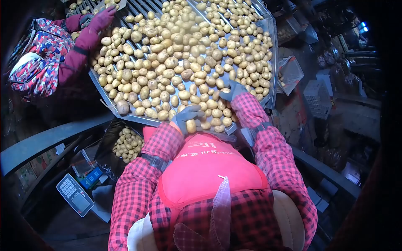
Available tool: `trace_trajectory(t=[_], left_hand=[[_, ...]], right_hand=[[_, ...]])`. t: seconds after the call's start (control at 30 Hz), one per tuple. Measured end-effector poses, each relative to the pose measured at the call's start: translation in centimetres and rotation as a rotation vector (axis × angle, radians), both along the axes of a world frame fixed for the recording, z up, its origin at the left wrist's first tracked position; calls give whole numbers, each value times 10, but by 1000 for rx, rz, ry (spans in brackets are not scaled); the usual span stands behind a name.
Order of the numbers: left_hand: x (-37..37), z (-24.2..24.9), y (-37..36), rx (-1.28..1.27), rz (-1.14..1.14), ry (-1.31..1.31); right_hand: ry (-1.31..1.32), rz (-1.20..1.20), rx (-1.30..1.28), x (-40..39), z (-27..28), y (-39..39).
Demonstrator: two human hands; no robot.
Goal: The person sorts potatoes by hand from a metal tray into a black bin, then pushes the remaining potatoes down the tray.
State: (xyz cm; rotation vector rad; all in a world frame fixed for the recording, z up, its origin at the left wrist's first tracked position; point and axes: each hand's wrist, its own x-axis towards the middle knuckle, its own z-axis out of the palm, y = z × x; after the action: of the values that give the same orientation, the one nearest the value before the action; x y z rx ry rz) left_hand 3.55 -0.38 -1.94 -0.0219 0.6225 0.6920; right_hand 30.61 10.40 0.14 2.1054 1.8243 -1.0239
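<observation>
Pale yellow potatoes (171, 62) in a thick heap cover the metal sorting table (271, 62) before me. My left hand (187, 116), in a grey glove, is at the table's near edge. Its fingers are bent around a potato (191, 126), and more potatoes lie against the fingertips. Farther right, my right hand (235, 90), gloved in grey too, reaches into the heap from the side. A potato (225, 90) shows between its thumb and fingers; the glove covers part of it.
At the upper left a co-worker's gloved hand (103, 19) is over the table's slatted bars (144, 6). Below the near left edge, a dark container (104, 152) holds potatoes. A digital scale (75, 195) is at the lower left. A white plastic crate (317, 99) stands on the right.
</observation>
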Motion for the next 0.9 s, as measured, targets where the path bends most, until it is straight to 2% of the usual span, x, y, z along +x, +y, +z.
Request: trace_trajectory(t=[0.1, 0.13, 0.17, 0.2, 0.23, 0.27, 0.3, 0.33, 0.37, 0.4, 0.43, 0.47, 0.53, 0.6, 0.63, 0.7, 0.73, 0.77, 0.87, 0.9], left_hand=[[2, 16, -3, 36, -18, 59], [3, 20, -3, 48, -25, 77], [4, 22, -2, 59, -32, 96], [-3, 7, -3, 22, 58, -304], [-10, -5, -11, 341, 1, 52], [-15, -7, -16, 600, -75, 464], [-25, -7, -17, 403, -32, 264], [-36, -7, -17, 189, 21, 85], [-41, -30, -24, 217, 66, 175], [-41, -27, -23, 242, 108, 269], [-46, -23, -22, -87, 234, -72], [-47, -4, -20, -84, 172, -27], [-49, 22, -25, -79, 51, 67], [-41, 22, -37, 317, -12, 391], [-41, 22, -38, 398, -13, 377], [-40, 26, -37, 556, -7, 345], [-46, 11, -38, 348, 30, 185], [-51, 4, -39, 139, 67, 26], [-53, 28, -44, 1286, -94, 1016], [-52, 28, -46, 1232, -87, 993]], right_hand=[[724, -148, -92, -8, 1, -37], [734, -63, 9, -10, 6, -47], [737, 18, 114, -13, 11, -58], [697, -96, 60, -13, 25, -61], [657, -207, 7, -12, 38, -62], [512, -139, 128, 0, 21, -67], [368, -71, 249, 14, -5, -73], [336, 51, 268, 21, -27, -80], [303, 190, 261, 17, -27, -85], [266, 329, 255, 8, -23, -91], [227, 469, 250, -2, -20, -95], [36, 526, 168, -19, -17, -97], [179, 153, -102, -40, 7, -88], [134, 306, 164, -31, -19, -98], [93, 374, 303, -27, -31, -103], [120, 356, 382, -25, -33, -96], [61, 371, 342, -28, -35, -94], [121, 458, 376, -33, -29, -93], [388, 731, 519, -53, 3, -103], [360, 783, 548, -60, -2, -107]])
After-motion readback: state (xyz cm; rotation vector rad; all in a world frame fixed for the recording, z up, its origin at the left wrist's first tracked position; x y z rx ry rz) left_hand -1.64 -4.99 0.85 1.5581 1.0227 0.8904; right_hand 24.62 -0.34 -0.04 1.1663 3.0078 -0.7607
